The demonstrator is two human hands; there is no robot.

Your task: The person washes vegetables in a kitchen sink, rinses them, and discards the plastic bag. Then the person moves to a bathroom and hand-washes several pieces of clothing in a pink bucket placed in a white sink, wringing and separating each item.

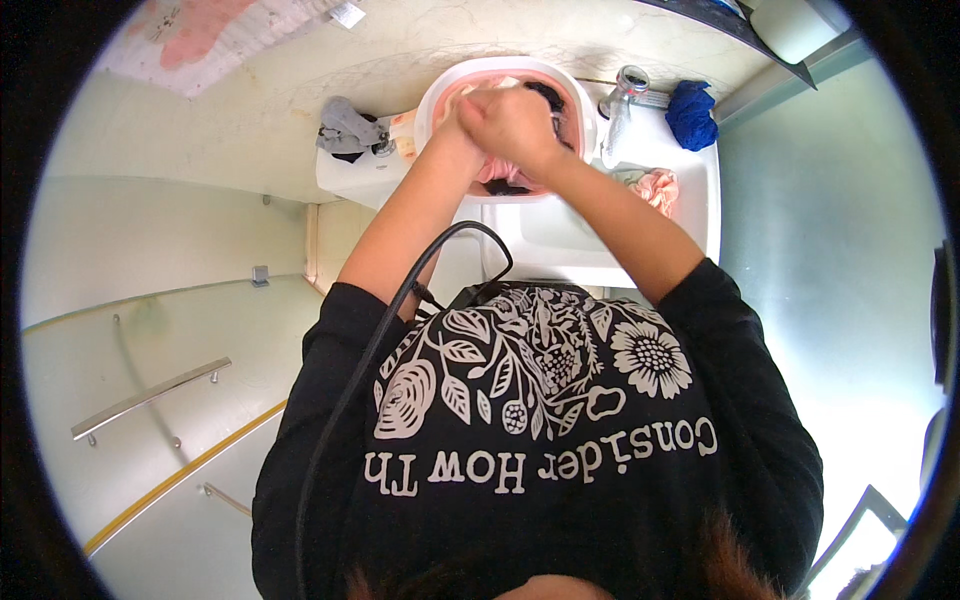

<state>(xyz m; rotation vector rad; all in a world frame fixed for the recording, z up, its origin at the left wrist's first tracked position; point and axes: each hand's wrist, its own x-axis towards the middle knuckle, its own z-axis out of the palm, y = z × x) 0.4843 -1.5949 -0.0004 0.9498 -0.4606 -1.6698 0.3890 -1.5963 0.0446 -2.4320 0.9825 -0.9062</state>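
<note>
A white and pink plastic basin (505,65) rests across the edge of a white sink (525,229), with pink, cream and black cloth inside. Both my hands are together over the basin. My right hand (510,124) lies in front, its fingers curled closed. My left hand (466,124) is mostly hidden behind it, at the basin's left side. Pink cloth (497,171) hangs just below the hands, and cream cloth (448,101) shows beside them. Whether each hand grips this cloth cannot be made out. Black cloth (546,94) lies at the basin's right inside.
Grey cloth (346,126) lies left of the basin. On the right stand a chrome faucet (631,81) and a crumpled blue cloth (691,116). Peach cloth (658,189) is in the sink. A black cable (375,330) arches before my chest. Frosted glass (832,225) borders the right.
</note>
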